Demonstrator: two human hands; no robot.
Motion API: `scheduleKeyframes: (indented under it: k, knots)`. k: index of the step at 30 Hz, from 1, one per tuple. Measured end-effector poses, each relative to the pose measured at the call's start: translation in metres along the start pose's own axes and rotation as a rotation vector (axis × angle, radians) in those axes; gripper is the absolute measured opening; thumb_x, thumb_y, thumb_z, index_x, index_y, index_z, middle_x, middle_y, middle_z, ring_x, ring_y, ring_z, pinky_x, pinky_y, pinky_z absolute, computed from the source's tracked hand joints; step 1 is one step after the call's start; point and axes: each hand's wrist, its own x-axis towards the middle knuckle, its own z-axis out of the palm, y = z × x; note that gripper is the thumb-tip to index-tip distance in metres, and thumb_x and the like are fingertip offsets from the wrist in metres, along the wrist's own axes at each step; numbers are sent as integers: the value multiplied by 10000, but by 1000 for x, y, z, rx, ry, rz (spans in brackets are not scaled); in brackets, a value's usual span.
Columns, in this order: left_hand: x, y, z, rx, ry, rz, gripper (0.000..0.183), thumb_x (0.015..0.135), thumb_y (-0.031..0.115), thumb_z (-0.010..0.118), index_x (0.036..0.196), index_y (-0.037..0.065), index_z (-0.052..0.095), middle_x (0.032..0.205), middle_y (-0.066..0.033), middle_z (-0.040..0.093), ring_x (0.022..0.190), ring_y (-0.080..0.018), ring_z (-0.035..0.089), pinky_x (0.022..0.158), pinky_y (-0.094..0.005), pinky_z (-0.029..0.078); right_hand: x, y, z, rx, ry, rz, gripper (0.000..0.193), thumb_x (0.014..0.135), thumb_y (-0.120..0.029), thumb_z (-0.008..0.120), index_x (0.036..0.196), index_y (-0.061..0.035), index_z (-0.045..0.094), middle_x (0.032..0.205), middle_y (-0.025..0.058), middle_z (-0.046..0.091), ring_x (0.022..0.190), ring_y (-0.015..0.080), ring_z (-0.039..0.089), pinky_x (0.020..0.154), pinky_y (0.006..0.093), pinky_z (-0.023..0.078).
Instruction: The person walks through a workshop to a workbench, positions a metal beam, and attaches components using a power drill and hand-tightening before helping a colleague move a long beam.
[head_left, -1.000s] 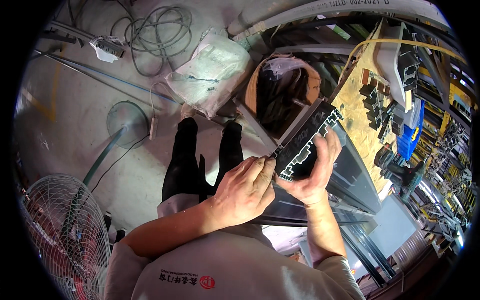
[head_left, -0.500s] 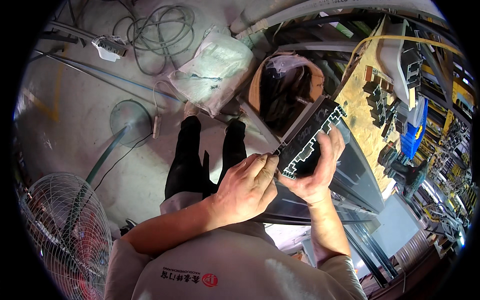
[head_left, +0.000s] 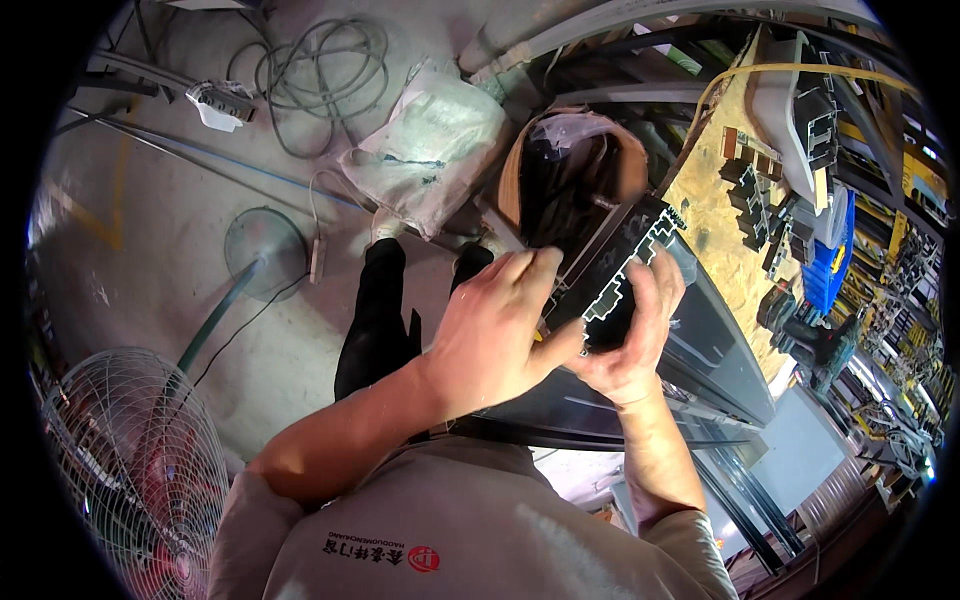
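Observation:
A short black aluminium profile (head_left: 612, 262), its cut end showing a bright stepped outline, is held at a slant in front of me. My right hand (head_left: 630, 345) wraps its near right side, fingers curled up against the stepped edge and thumb toward the lower corner. At the left corner my left hand (head_left: 490, 325) grips it too, fingers over the upper edge and thumb by the lower corner, hiding that corner. Below the piece, long dark profiles (head_left: 700, 335) stretch away to the right.
Beyond the piece stands an open cardboard drum (head_left: 512, 175) with dark scraps inside. Profile offcuts (head_left: 750, 205) lie on a chipboard surface (head_left: 705, 190), near a blue bin (head_left: 830, 265) and a drill (head_left: 815, 340). A white sack (head_left: 430, 145), coiled cable (head_left: 320, 85) and wire-caged fan (head_left: 135, 470) are leftward.
My left hand has shifted up along the profile's left side, fingers now over its upper edge and thumb stretched across the lower corner. The right hand keeps nearly the same hold.

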Motion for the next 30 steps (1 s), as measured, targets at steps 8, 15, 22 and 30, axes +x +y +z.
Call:
scheduleKeyframes:
  k: [8,15,22,30]
  knots:
    - [56,-5,4,-392,-455,-509,365,786,236,770,938,-71,646,770,-120,692,716,-126,631,649,-340,509,-4,6,2,0,1,-21,1046,615,-567,877,1393,14,487,1432,305,469,1283,499,468,1083,598,357]
    - [69,10,-5,-508,-505,-632,278,745,174,758,823,-80,676,676,-76,637,640,-117,592,573,-329,468,-4,4,-2,-15,-53,-3,1112,512,-398,938,1425,3,447,1431,307,458,1300,500,457,1105,593,340]
    - [71,6,-1,-564,-511,-631,256,748,142,738,863,-83,697,669,-79,638,594,-115,581,520,-315,450,-5,5,3,-4,-5,-9,1098,533,-496,929,1389,20,476,1431,284,463,1302,479,440,1086,594,338]
    - [70,1,3,-524,-505,-606,268,752,147,734,874,-89,703,686,-97,654,633,-129,608,575,-322,482,-5,3,3,-16,-24,-1,1062,575,-442,907,1409,28,449,1433,296,448,1305,483,435,1084,599,333]
